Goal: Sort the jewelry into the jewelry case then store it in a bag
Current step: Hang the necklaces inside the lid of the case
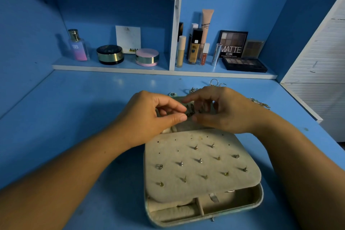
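Note:
An open beige jewelry case (258,200) lies on the blue desk in front of me. Its padded flap (168,147) carries several stud earrings (200,160) pushed through small holes. Above the case's far half, my left hand (149,117) pinches a dark chain (191,112) between thumb and forefinger. My right hand (224,110) holds the same chain from the other side, fingers curled round it. Both hands hide most of the case's lid part. Loose rings (214,82) and a chain (261,103) lie on the desk behind my right hand.
A low shelf at the back holds a perfume bottle (77,45), round compacts (110,54), foundation tubes (194,46) and eyeshadow palettes (244,64). A white louvred panel (317,58) stands at the right. The blue desk (65,108) spreads to the left.

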### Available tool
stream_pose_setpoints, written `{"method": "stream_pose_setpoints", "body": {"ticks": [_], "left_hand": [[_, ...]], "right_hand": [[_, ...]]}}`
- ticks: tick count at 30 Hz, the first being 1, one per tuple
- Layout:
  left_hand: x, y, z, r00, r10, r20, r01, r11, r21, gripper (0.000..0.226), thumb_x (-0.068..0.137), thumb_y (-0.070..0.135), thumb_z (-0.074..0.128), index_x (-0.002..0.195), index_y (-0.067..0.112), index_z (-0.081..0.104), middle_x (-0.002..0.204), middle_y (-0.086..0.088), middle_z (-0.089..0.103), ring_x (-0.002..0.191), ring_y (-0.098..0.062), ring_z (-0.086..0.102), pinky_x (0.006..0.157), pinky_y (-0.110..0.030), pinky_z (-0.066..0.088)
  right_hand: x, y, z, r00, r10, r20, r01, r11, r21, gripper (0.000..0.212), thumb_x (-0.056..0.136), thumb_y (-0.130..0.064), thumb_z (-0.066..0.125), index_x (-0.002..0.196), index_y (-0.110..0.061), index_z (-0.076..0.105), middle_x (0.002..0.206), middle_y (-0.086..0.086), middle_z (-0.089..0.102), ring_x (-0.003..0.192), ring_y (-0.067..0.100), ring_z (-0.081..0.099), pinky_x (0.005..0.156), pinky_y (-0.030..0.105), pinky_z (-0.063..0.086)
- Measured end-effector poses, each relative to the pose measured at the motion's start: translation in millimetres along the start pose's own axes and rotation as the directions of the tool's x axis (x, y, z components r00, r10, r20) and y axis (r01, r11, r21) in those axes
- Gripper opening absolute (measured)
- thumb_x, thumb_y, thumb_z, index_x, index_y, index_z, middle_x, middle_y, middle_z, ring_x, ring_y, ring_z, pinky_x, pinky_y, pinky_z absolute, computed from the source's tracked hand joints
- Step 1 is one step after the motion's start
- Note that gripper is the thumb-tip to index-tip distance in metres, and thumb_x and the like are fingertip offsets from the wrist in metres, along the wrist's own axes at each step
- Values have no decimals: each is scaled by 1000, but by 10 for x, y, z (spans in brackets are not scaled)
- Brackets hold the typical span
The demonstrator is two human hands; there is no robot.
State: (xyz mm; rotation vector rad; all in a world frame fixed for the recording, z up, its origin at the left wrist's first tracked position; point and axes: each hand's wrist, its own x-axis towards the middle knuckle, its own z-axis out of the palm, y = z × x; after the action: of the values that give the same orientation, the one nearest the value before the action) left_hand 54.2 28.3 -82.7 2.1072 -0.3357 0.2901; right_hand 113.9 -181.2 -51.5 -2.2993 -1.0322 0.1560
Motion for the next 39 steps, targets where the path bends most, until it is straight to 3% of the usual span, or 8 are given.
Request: {"method": "stream_pose_setpoints", "body": {"ticks": [4, 8, 14, 18, 22, 27, 32, 39], "left_hand": [[1, -12, -26, 1000, 8, 0, -8, 1000, 5, 18, 73, 36, 77, 91, 35, 74, 83, 7, 74, 79, -8, 65, 71, -17, 53], [40, -138, -107, 988, 24, -150, 23, 953, 303, 35, 79, 46, 70, 111, 32, 67, 99, 17, 61, 92, 1, 53, 78, -19, 42], [29, -192, -128, 914, -339, -223, 404, 811, 423, 29, 88, 51, 58, 101, 26, 66, 102, 5, 59, 91, -14, 57, 76, -31, 45], [52, -212, -89, 927, -333, -173, 372, 878, 300, 19, 93, 39, 58, 106, 25, 60, 109, 4, 59, 95, -12, 57, 80, -29, 42], [91, -191, -90, 916, -297, -269, 324, 944, 64, 17, 96, 27, 56, 112, 24, 59, 106, 10, 60, 102, -15, 59, 87, -31, 46], [80, -91, -98, 963, -133, -234, 102, 985, -139, 37, 98, 25, 54, 122, 51, 44, 104, 18, 66, 94, -9, 65, 84, -28, 54], [50, -145, -78, 954, 63, -294, -74, 997, -29, 42, 90, 46, 54, 130, 52, 40, 101, -25, 62, 83, -47, 63, 69, -64, 52], [58, -132, -125, 961, 127, -244, -134, 991, -10, 61, 85, 17, 71, 134, 33, 39, 110, 29, 63, 102, 2, 64, 85, -13, 50]], "right_hand": [[28, 8, 54, 999, -31, 41, 36, 992, -118, 14, 82, -28, 71, 93, -35, 73, 92, -5, 58, 82, 10, 57, 76, 34, 48], [-21, 26, -19, 1000, -4, -21, 1, 991, -137, 9, 79, -19, 69, 81, -27, 73, 88, -9, 58, 83, 0, 54, 70, 15, 41], [4, 145, -21, 919, 363, -157, -384, 912, -142, 29, 90, -37, 60, 116, -29, 47, 90, -5, 59, 72, 9, 56, 56, 25, 40], [39, 183, 56, 890, 424, -168, -443, 891, -96, 32, 93, -30, 56, 124, -25, 53, 85, 1, 67, 73, 16, 62, 64, 30, 49], [70, 169, 102, 891, 352, -287, -384, 921, -65, 23, 95, -26, 49, 118, -23, 54, 70, -2, 61, 61, 13, 57, 52, 28, 43], [97, 114, 110, 831, 177, -528, -243, 968, -59, 27, 96, -20, 45, 123, -19, 46, 80, 2, 57, 70, 20, 54, 58, 33, 41], [-16, -27, -19, 815, -2, -580, -171, 954, -245, 25, 85, -16, 59, 109, -19, 53, 94, -6, 50, 68, 9, 41, 56, 30, 37], [-96, -173, -24, 976, -58, -211, -39, 903, -428, 21, 81, -43, 64, 95, -27, 66, 92, -8, 56, 86, 13, 51, 70, 35, 49]]}}
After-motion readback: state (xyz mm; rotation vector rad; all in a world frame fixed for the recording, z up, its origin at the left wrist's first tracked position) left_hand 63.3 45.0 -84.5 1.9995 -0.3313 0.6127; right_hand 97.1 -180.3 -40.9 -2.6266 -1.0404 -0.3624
